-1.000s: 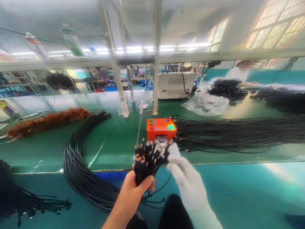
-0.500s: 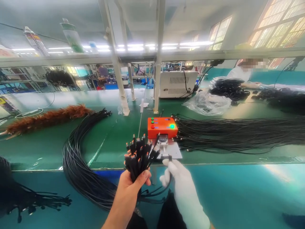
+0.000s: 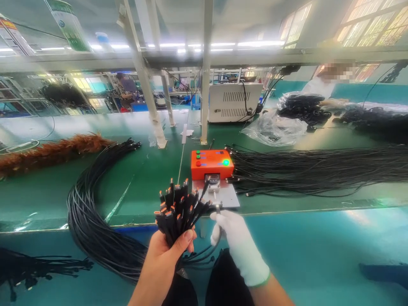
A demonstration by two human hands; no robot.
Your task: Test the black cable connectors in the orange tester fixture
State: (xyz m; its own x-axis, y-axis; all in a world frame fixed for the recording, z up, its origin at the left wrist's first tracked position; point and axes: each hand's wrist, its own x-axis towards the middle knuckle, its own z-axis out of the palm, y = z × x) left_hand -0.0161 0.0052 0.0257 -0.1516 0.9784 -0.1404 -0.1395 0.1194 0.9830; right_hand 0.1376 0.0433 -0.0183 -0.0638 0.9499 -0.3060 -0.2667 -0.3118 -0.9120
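Observation:
My bare left hand (image 3: 167,257) is closed around a bundle of black USB cables (image 3: 175,221). Their plugs, many with orange inside the metal ends, fan out above the fist. My right hand (image 3: 240,242), in a white glove, pinches one black cable (image 3: 218,208) near its plug, at the front of a metal plate (image 3: 231,197). Whether the plug sits in the fixture (image 3: 215,193) cannot be made out. Behind it stands an orange tester box (image 3: 204,171) with a lit green light (image 3: 226,162). The bundle's long tails curve left onto the bench.
More black cables (image 3: 302,170) lie spread along the green bench (image 3: 153,170) to the right. A brown feather duster (image 3: 63,151) lies at left. Behind are a white metal case (image 3: 236,102), shelf posts (image 3: 205,85), a plastic bag (image 3: 270,129) and a person (image 3: 318,85).
The view has shifted slightly, so the bench things appear a little further left and higher. Both hands keep their grips; the right stays at the fixture's front and the green light stays lit.

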